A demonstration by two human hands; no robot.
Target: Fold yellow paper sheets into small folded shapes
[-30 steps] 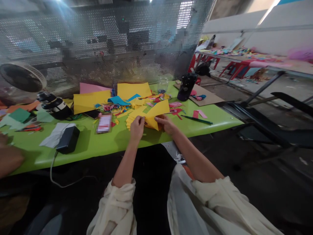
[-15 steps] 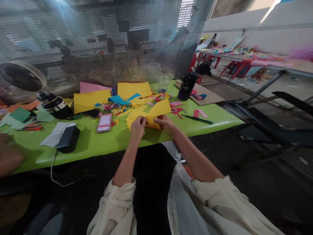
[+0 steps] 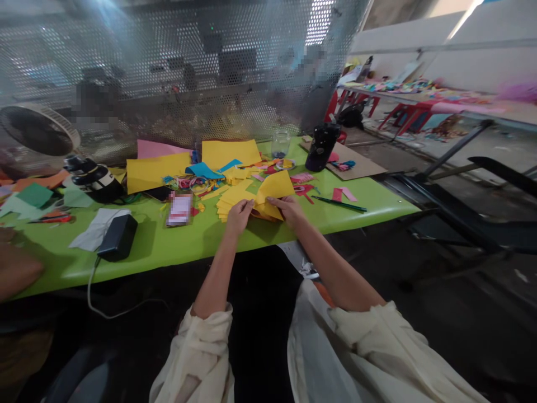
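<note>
Both my hands work on a sheet of yellow paper (image 3: pixel 276 187) over the near edge of the green table. My right hand (image 3: pixel 289 210) pinches the sheet at its right side, thumb on top, and the paper curls upward. With fingers closed, my left hand (image 3: pixel 240 215) grips the paper's left part; exactly what sits between those fingertips is partly hidden. Just beyond my left hand lies a fanned pile of yellow paper pieces (image 3: pixel 230 201). Larger yellow sheets (image 3: pixel 230 154) lie farther back, near blue paper scraps (image 3: pixel 205 171).
On the green table (image 3: pixel 168 246) are a black power adapter (image 3: pixel 118 238), a badge (image 3: pixel 179 209), scissors (image 3: pixel 52 217), a small fan (image 3: pixel 39 131), a glass jar (image 3: pixel 280 144), a dark tumbler (image 3: pixel 322 146) and a green pencil (image 3: pixel 339 204). Another person's arm (image 3: pixel 19 263) rests at left. A black chair (image 3: pixel 482 224) stands right.
My right hand has shifted slightly up and bent the yellow sheet, which now curls more and stands less flat. My left hand has moved slightly right.
</note>
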